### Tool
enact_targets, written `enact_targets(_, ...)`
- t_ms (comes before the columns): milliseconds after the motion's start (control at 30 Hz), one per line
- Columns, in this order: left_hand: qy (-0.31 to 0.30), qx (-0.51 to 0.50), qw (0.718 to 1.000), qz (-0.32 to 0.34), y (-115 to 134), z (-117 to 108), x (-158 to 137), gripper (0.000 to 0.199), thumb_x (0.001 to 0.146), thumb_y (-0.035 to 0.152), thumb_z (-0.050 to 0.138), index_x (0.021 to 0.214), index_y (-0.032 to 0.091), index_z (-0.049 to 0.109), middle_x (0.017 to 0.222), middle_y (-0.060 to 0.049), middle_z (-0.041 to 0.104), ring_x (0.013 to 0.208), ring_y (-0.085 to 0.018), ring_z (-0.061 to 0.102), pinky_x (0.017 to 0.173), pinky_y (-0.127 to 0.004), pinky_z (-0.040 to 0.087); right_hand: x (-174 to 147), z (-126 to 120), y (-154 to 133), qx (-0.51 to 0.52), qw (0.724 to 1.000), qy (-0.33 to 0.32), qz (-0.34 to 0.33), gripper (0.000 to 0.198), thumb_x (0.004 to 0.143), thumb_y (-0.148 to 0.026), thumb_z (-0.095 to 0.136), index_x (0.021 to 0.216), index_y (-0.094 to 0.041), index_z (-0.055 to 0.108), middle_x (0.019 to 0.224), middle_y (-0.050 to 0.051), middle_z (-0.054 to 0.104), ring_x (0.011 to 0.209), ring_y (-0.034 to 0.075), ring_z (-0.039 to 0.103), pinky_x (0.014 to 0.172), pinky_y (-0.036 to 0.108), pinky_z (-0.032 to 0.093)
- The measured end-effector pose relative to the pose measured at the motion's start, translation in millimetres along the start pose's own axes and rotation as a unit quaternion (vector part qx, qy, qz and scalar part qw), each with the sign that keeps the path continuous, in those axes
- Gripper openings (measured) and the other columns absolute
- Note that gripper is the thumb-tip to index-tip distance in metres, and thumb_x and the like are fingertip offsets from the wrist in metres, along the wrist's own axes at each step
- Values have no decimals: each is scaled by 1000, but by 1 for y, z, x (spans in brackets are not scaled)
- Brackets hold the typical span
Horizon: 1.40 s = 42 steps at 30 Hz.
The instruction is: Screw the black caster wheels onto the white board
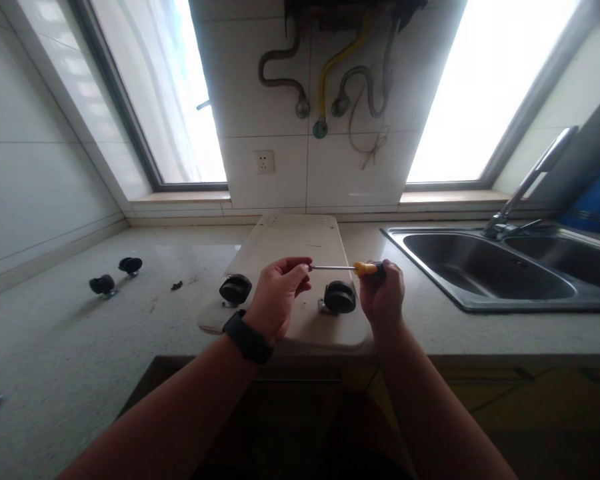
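My right hand [384,293] is closed round the yellow and black handle of a screwdriver [363,269], held level with its shaft pointing left. The fingers of my left hand [283,293] are pinched at the shaft's tip; anything small between them is too hidden to make out. Below both hands lies a pale board [300,240] with rounded corners. Two black casters stand on its near end, a left caster [235,289] beside my left wrist and a right caster [339,297] between my hands. Small holes show at the board's far corners.
Two loose casters [102,285] and a little pile of small dark pieces [177,285] lie on the speckled countertop [145,327] at left. A steel sink [465,308] with a tap [530,177] is at right. Hoses [325,73] hang on the back wall.
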<state>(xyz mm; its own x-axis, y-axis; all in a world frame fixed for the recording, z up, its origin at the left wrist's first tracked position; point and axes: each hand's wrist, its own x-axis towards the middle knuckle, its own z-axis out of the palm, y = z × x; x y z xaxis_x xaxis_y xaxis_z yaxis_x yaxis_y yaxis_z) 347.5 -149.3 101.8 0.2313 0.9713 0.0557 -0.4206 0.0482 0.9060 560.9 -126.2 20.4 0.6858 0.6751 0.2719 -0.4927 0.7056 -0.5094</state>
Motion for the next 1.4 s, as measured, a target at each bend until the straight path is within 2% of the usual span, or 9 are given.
enact_targets(300, -2, 55, 997, 52, -7, -5, 4, 22, 75, 23, 77, 94, 13, 75, 92, -5, 69, 72, -9, 59, 70, -23, 50, 0, -1, -1, -12, 1000, -2, -6, 15, 83, -26, 70, 85, -22, 55, 75, -4, 68, 70, 11, 68, 64, 26, 60)
enact_targets(567, -8, 87, 991, 106, -12, -8, 6, 24, 77, 24, 77, 97, 13, 72, 89, -5, 70, 74, -12, 61, 69, -26, 53, -1, 0, -1, -23, 1000, -6, -10, 16, 83, -27, 69, 86, -22, 54, 76, -4, 68, 70, 11, 68, 63, 26, 60)
enact_targets(1100, -14, 129, 984, 123, -15, -12, 8, 25, 79, 24, 75, 101, 14, 69, 87, -5, 69, 71, -12, 62, 68, -25, 51, -3, 1, -1, -45, 999, 3, -25, 29, 81, -33, 75, 91, -22, 50, 78, -5, 67, 69, 11, 68, 60, 27, 60)
enact_targets(1400, 3, 154, 979, 132, -14, -12, 5, 23, 79, 26, 75, 99, 16, 71, 81, -3, 69, 66, -11, 61, 65, -24, 49, -4, 3, -3, -45, 999, 2, -29, 34, 80, -36, 78, 92, -22, 49, 78, -5, 67, 69, 11, 67, 60, 26, 60)
